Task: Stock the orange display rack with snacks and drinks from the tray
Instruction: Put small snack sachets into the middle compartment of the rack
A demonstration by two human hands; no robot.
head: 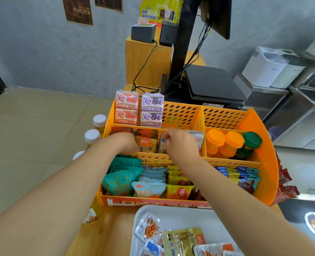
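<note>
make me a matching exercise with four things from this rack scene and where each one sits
Things:
1. juice cartons
2. orange-lidded jars
3. teal snack bags
4. gold fish packet

Places:
A. white tray in front of the rack
B. rack's front row, left end
C. rack's back row, left end
D. rack's middle row, right compartment

Pairs: 1-C, 2-D, 3-B, 4-A
</note>
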